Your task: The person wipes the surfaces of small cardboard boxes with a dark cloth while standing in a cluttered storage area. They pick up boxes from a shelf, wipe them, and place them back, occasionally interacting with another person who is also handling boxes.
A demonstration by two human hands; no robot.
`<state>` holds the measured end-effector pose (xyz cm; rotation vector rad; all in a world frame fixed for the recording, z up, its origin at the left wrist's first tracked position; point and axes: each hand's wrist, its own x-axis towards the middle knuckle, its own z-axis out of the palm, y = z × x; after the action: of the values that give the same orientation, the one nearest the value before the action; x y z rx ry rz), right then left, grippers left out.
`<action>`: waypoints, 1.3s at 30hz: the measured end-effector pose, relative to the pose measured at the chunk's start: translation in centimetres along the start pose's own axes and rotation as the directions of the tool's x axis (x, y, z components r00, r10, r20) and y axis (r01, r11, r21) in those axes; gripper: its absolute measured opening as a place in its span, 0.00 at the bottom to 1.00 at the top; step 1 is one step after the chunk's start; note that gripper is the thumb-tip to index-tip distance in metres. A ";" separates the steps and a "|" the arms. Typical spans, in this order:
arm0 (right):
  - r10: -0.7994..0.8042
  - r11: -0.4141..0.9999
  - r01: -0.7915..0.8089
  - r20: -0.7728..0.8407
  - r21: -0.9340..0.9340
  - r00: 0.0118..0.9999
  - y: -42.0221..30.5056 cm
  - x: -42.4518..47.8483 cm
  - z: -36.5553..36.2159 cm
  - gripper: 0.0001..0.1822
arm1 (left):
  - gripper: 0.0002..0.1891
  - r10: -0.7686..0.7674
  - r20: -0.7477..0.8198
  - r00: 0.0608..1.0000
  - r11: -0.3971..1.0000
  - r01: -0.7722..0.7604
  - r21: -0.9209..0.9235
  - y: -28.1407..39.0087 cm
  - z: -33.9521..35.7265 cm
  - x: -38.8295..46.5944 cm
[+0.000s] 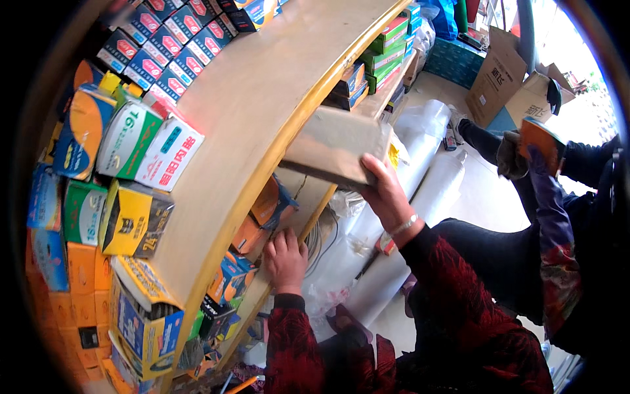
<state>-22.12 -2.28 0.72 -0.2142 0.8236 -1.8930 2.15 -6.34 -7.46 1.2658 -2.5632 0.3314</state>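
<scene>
My right hand (389, 197), with a bracelet at the wrist, grips one end of a plain brownish box (339, 143). The box's far end passes beneath the yellow-edged wooden shelf board (246, 93). Fingers bent, my left hand (286, 258) rests at the edge of the lower shelf, beside an orange box (249, 235). Whether its fingers hold anything is hidden. Dark blue and orange boxes (273, 202) stand just above it. Green and white boxes (386, 56) are stacked farther along the lower shelf.
Cartons, among them a yellow and black one (133, 219), line the upper board. Clear plastic rolls (408, 172) lie on the floor. At right, another person's gloved hand (541, 162) holds an orange item (541, 140). An opened cardboard box (497, 81) stands behind.
</scene>
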 end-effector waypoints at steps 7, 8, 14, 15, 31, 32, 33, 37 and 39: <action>0.070 0.996 -0.069 -0.018 0.049 0.997 1.3 -7.3 -2.9 0.31 | 0.29 -0.073 0.038 0.997 0.966 0.081 -0.247 -0.5 -1.2 0.6; 0.068 0.997 -0.067 -0.027 0.044 0.997 1.4 -8.0 -2.7 0.30 | 0.30 -0.113 0.035 0.993 0.933 0.118 -0.339 -0.6 -1.1 0.2; 0.007 1.000 -0.007 0.001 0.009 1.000 0.4 -12.0 -0.6 0.33 | 0.42 -0.105 0.507 0.856 -0.772 0.251 -0.584 8.4 -12.2 -0.2; -0.022 0.999 0.021 0.042 0.027 0.999 0.3 -12.6 0.0 0.34 | 0.46 -0.096 0.457 0.884 -0.803 0.203 -0.561 9.7 -13.6 -0.5; -0.040 0.829 0.064 0.055 -0.555 0.998 4.1 -8.5 -3.2 0.26 | 0.30 -0.319 0.535 0.783 -0.815 0.061 -0.576 3.8 -11.2 -3.0; -0.209 0.603 0.281 0.192 -0.746 0.959 4.2 -6.0 -4.5 0.21 | 0.31 -0.272 0.558 0.784 -0.846 0.081 -0.526 3.6 -10.7 -3.0; -0.289 0.381 0.350 0.250 -0.855 0.924 4.2 -4.2 -4.0 0.20 | 0.31 -0.233 0.583 0.778 -0.871 0.100 -0.482 3.0 -9.8 -3.3; -0.399 -0.306 0.559 0.637 -0.771 0.660 5.2 1.8 -0.8 0.31 | 0.31 -0.136 0.606 0.784 -0.920 0.127 -0.370 2.1 -8.3 -3.7; -0.301 -0.337 0.602 0.689 -0.724 0.659 6.4 4.1 0.6 0.36 | 0.32 -0.169 0.654 0.737 -0.880 0.186 -0.437 1.4 -8.7 -4.1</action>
<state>-19.02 -7.65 -3.62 -2.0567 2.1633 -1.2823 4.60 0.31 -0.79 0.7602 -0.3966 -2.0069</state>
